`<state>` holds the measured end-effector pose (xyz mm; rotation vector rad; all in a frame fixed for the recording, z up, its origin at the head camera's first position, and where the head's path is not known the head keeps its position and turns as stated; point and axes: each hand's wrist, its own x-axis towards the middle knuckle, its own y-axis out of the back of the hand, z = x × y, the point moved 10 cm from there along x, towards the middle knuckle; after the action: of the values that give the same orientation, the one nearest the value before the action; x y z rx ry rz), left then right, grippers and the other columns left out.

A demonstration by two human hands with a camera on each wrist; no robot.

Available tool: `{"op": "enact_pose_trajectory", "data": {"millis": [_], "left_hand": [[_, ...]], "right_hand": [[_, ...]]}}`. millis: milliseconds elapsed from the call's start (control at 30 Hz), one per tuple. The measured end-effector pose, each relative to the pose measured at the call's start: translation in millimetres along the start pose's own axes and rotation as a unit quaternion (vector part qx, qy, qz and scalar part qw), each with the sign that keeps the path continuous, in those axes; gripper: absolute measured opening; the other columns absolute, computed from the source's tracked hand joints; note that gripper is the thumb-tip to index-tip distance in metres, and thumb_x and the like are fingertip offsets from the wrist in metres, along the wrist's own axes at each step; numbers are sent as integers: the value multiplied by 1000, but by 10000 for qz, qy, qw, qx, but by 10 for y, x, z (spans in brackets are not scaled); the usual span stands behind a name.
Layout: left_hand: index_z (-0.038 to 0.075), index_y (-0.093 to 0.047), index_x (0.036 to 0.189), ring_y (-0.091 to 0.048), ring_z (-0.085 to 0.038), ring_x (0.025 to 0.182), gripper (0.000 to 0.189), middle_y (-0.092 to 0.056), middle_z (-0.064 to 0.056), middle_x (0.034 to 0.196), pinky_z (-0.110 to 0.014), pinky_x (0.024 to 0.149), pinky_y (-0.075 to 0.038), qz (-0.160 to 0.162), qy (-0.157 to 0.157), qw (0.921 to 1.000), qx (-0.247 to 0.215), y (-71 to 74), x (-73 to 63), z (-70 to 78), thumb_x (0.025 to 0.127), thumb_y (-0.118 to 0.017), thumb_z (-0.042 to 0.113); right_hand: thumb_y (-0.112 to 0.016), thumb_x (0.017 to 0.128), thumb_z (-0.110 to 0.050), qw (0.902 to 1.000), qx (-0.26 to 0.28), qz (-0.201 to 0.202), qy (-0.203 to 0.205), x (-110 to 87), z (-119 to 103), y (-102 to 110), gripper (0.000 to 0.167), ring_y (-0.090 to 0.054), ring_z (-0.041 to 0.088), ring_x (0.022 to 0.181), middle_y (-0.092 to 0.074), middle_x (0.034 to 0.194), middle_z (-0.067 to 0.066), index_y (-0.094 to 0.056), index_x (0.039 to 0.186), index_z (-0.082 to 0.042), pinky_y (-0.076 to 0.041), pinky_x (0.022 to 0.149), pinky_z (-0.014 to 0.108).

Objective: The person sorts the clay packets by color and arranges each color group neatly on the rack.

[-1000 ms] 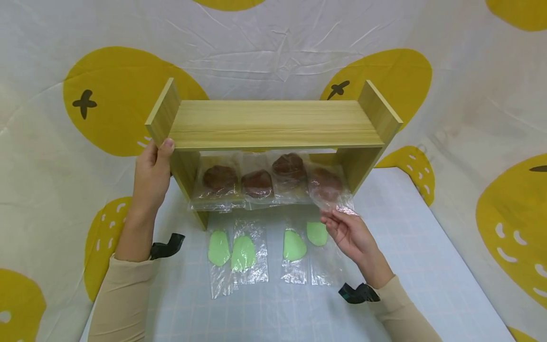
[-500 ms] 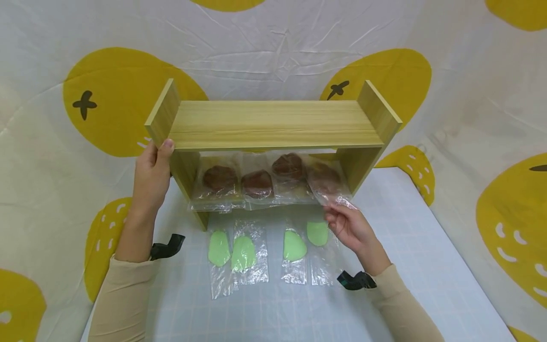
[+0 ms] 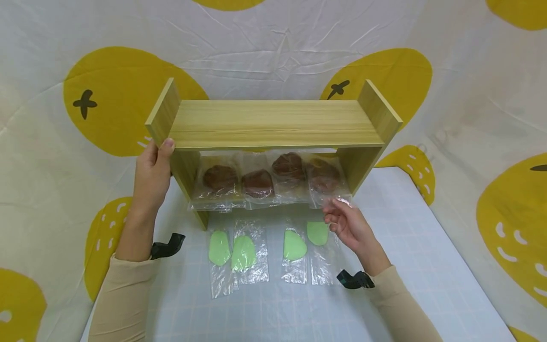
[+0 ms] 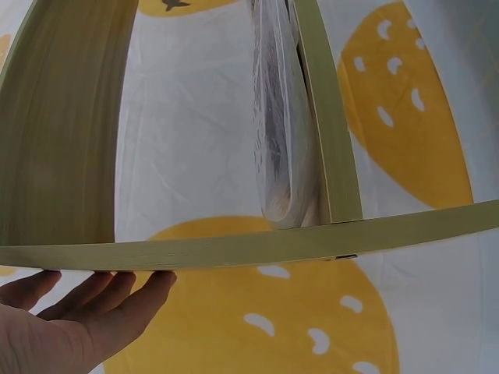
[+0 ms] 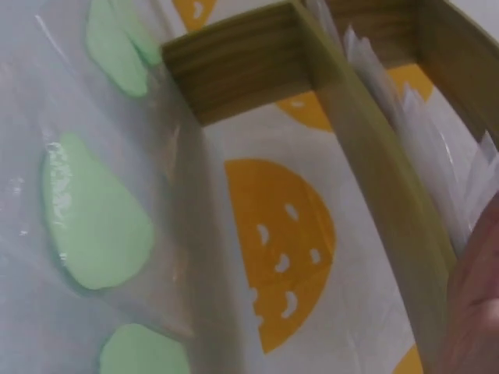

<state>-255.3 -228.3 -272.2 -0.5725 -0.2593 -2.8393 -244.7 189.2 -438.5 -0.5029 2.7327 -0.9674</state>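
Observation:
A small wooden shelf [image 3: 273, 124] stands on the table, several clear plastic bags with flat brown lumps lying side by side on its middle board. My left hand [image 3: 153, 173] holds the shelf's left side panel, thumb over the front edge; the left wrist view shows its fingers [image 4: 117, 304] against the outer face. At the rightmost bag [image 3: 323, 178], my right hand [image 3: 348, 225] pinches the front edge with thumb and fingers. That bag lies against the right panel, its front end jutting past the board. In the right wrist view only part of the hand [image 5: 475, 312] shows.
Several clear bags with flat green pieces [image 3: 295, 245] lie on the pale checked tablecloth [image 3: 256, 313] in front of the shelf. A white cloth with yellow shapes [image 3: 273, 52] hangs behind. Each wrist carries a black camera mount [image 3: 167, 246].
The rightmost bag has moved back and settled flatter, straight beside its neighbour. My right hand has moved slightly forward with it. The left hand and shelf stay still.

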Motion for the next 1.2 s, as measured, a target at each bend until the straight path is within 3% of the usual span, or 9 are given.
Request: {"op": "enact_pose_trajectory", "data": {"millis": [167, 367, 733, 1000, 1200], "left_hand": [[20, -54, 143, -55, -29, 101, 43, -58, -9, 122, -25, 78, -50, -11, 29, 9999, 163, 0, 2, 0, 104, -51, 37], [18, -56, 141, -55, -30, 99, 41, -58, -13, 119, -24, 77, -51, -8, 22, 10000, -16, 7, 11, 7, 104, -53, 35], [22, -52, 146, -54, -28, 104, 44, -57, -8, 126, -28, 82, -50, -62, 102, 9996, 249, -17, 14, -7, 105, -50, 40], [24, -51, 147, -54, -27, 104, 45, -57, -8, 129, -28, 82, -50, -5, 161, 9994, 317, 9, 1, -20, 105, -49, 41], [25, -51, 147, -53, -27, 106, 45, -57, -7, 130, -31, 86, -50, -34, 155, 9994, 306, 1, -4, -14, 105, -50, 40]], "right_hand": [[-48, 108, -22, 9964, -291, 796, 85, -100, 42, 161, 32, -64, 14, 62, -71, 79, 7, -72, 93, -6, -47, 50, 20], [-48, 107, -14, 9932, -227, 1131, 160, -37, 12, 217, 31, -64, 13, 58, -70, 73, 6, -72, 90, -4, -50, 54, 18], [-44, 108, -10, 9928, 485, 1097, -25, 117, -45, 262, 35, -65, 14, 57, -70, 72, 10, -71, 88, 0, -50, 52, 17], [-44, 108, -12, 9946, 346, 977, 19, 108, -47, 222, 35, -67, 16, 59, -71, 73, 10, -71, 89, 0, -52, 55, 19], [-48, 108, -23, 9966, -24, 820, -24, 6, -42, 204, 34, -68, 18, 66, -71, 80, 10, -71, 96, -1, -54, 61, 22]]}}
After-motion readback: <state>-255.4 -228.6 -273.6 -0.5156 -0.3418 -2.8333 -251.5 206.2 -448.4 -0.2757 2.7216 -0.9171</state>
